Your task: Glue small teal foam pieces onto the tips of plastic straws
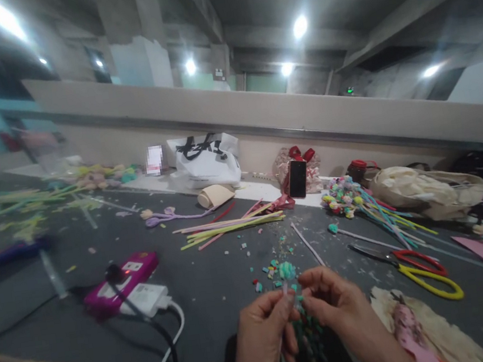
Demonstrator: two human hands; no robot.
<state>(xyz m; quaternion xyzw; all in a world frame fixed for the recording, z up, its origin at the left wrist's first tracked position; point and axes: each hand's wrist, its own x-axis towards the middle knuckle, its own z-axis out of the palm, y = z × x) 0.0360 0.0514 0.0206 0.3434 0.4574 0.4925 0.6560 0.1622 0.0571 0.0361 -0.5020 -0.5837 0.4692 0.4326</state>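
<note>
In the head view, my left hand [265, 329] is closed in a pinch around a pale, thin stem [285, 288]. A ruffled mint-green flower-like head [287, 270] shows right above the fingertips, seemingly at the stem's top. My right hand [340, 304] is close beside it, thumb and fingers pinched on a tiny green piece [300, 298]. Many small green bits [310, 335] lie below and between the hands, partly hidden by them. Just beyond the fingers are scattered colourful scraps [273, 269], and a pale lilac stick [307, 244] lies behind them.
Scissors with red and yellow handles [427, 275] lie right. Several pastel sticks [234, 226] lie ahead, and a bunch of small flowers [345, 197] sits back right. A magenta power strip [121, 283] with a charger [145, 299] and cables lies left. A phone [297, 178] stands behind.
</note>
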